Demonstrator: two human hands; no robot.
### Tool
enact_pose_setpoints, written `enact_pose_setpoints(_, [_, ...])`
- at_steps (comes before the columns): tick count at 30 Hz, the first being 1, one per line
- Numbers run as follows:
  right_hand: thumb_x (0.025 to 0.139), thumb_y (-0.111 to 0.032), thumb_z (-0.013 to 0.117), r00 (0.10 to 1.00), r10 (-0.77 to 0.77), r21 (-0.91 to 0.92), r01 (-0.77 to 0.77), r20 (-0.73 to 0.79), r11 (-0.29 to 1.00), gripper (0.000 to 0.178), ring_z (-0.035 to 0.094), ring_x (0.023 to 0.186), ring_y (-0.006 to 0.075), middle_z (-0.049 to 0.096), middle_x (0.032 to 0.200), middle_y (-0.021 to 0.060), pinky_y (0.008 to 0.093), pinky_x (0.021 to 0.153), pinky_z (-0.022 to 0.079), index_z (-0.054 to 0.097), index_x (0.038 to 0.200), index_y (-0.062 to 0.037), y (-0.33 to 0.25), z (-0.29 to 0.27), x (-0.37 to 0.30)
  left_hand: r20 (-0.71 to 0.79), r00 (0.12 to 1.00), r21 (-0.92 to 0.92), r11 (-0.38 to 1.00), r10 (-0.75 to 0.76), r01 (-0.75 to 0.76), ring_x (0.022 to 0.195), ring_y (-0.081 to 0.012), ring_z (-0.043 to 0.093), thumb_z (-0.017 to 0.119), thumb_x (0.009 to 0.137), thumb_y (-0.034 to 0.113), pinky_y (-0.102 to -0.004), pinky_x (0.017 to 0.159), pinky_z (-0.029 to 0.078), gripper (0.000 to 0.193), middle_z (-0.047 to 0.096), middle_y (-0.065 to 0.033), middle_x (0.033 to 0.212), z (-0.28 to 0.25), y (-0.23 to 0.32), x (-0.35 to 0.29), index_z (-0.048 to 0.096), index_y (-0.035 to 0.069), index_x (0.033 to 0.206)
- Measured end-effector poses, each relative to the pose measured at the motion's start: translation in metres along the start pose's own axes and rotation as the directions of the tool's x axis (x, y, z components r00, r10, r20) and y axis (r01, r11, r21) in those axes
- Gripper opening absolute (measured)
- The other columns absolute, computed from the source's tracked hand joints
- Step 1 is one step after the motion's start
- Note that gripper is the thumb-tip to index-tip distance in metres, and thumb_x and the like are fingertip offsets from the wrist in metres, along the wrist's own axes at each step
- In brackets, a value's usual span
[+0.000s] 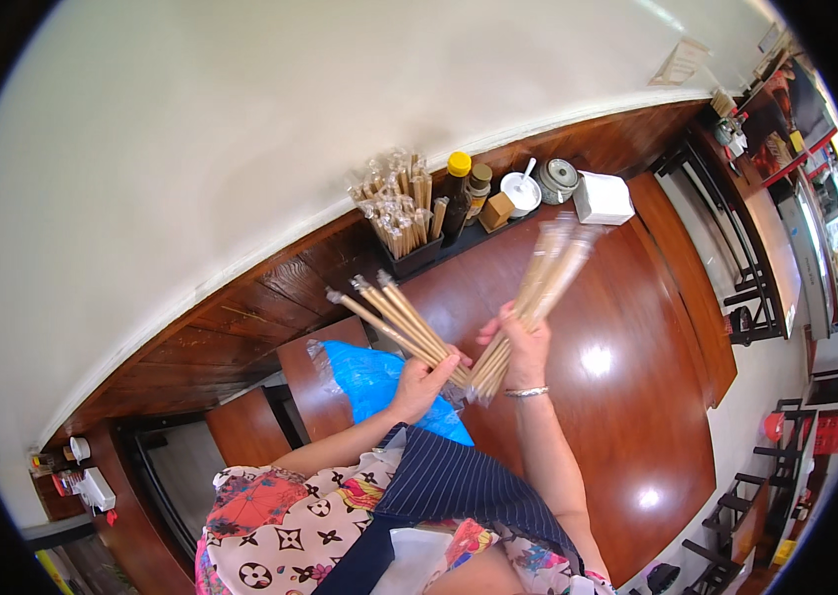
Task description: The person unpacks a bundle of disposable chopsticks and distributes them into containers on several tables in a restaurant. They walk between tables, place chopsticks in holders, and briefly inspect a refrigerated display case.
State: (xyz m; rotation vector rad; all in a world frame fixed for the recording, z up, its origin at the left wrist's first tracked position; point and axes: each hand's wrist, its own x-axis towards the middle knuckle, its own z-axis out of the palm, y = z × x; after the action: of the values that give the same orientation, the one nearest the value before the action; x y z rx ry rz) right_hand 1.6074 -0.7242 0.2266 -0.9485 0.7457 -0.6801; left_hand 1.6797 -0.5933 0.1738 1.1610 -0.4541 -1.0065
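Observation:
Several plastic-wrapped chopsticks (394, 322) fan out from my left hand (422, 385), which is closed around their lower ends. My right hand (526, 347), with a bracelet at the wrist, grips a thicker bundle of wrapped chopsticks (550, 273); its upper part is smeared by motion. The lower ends of both bundles meet between my hands, above the near edge of the wooden table (627, 436). Below my left hand lies a blue plastic bag (364, 382). Against the wall, a black holder (417, 261) is packed with more upright wrapped chopsticks (399, 203).
Beside the holder, along the wall, stand a yellow-capped dark bottle (457, 198), a smaller jar (479, 183), a small wooden box (496, 211), a white bowl with a spoon (521, 193), a lidded pot (558, 180) and white napkins (603, 198). Stools (736, 506) stand at the right.

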Motion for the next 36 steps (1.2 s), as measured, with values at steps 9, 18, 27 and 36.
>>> enact_pose_setpoints(9, [0.076, -0.008, 0.063, 0.883, -0.47, -0.1, 0.467, -0.008, 0.879, 0.013, 0.052, 0.064, 0.01, 0.056, 0.069, 0.002, 0.0238, 0.059, 0.042, 0.056, 0.084, 0.0005, -0.028, 0.065, 0.075, -0.081, 0.993, 0.014, 0.996, -0.081, 0.083, 0.081, -0.0128, 0.057, 0.046, 0.091, 0.015, -0.0265, 0.071, 0.049, 0.017, 0.06, -0.0094, 0.091, -0.044, -0.003, 0.007, 0.053, -0.001, 0.093])
enact_pose_setpoints(18, [0.075, -0.001, 0.062, 0.665, -0.73, -0.202, 0.745, 0.155, 0.636, 0.005, 0.053, 0.061, 0.0086, 0.058, 0.069, 0.0015, 0.0224, 0.057, 0.043, 0.058, 0.075, 0.0012, -0.008, 0.114, 0.124, -0.199, 0.978, -0.009, 0.998, -0.069, 0.069, 0.076, -0.0123, 0.059, 0.046, 0.091, 0.015, -0.0254, 0.069, 0.049, 0.017, 0.06, -0.0081, 0.088, -0.068, 0.002, 0.019, 0.053, -0.001, 0.094])
enact_pose_setpoints(27, [0.072, -0.001, 0.062, 0.587, -0.79, -0.333, 0.791, 0.178, 0.513, 0.006, 0.057, 0.063, 0.0207, 0.058, 0.074, 0.0094, 0.0288, 0.057, 0.044, 0.057, 0.075, -0.0005, 0.046, 0.121, 0.143, -0.256, 0.965, -0.026, 0.998, -0.057, 0.052, 0.078, -0.0125, 0.058, 0.044, 0.091, 0.013, -0.026, 0.072, 0.048, 0.017, 0.06, -0.0084, 0.09, -0.082, -0.002, 0.038, 0.054, -0.001, 0.094])
enact_pose_setpoints(36, [0.075, -0.032, 0.061, 0.746, -0.481, -0.857, 0.515, 0.46, -0.022, 0.031, 0.043, 0.086, 0.0306, 0.046, 0.092, 0.0137, 0.0397, 0.07, 0.032, 0.054, 0.087, -0.0045, 0.066, 0.083, 0.134, -0.258, 0.962, -0.017, 0.996, -0.091, 0.09, 0.079, -0.0128, 0.058, 0.044, 0.091, 0.013, -0.0261, 0.072, 0.048, 0.018, 0.06, -0.0094, 0.088, -0.093, -0.006, 0.043, 0.054, -0.002, 0.094])
